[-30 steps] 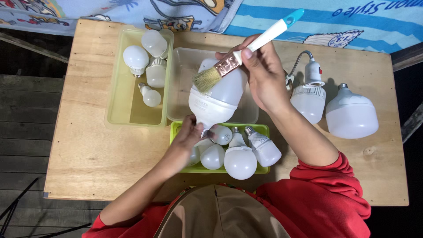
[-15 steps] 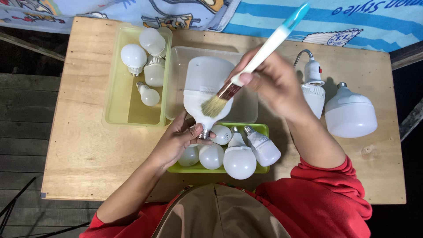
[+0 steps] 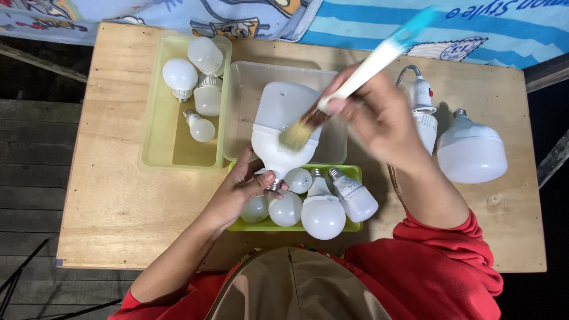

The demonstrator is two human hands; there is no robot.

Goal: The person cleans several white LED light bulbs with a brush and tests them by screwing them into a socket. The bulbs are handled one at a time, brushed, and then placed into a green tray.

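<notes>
Left hand (image 3: 240,192) has its grip closed around the metal screw base of a big white bulb (image 3: 283,127), held up over the clear tray (image 3: 249,89) with the dome pointing away from the person. Right hand (image 3: 379,115) is closed on the handle of a paintbrush (image 3: 361,74), bristles touching the bulb's body; the brush is motion-blurred. Handling, as a judgement: the bulb looks like a light plastic shell, rigid, smooth and a bit slippery, and likely to crack if dropped. The narrow neck and base is the sound place to take it, leaving the wide body free. Counts: one bulb in hand; four in the yellow tray (image 3: 155,145) on the left; five visible in the green tray (image 3: 349,173) nearest the person, more may be hidden under the hand; two standing loose on the counter (image 3: 112,207) at right, a large dome one (image 3: 472,155) and a slimmer one with a wire hook (image 3: 422,109). One brush, three trays.
</notes>
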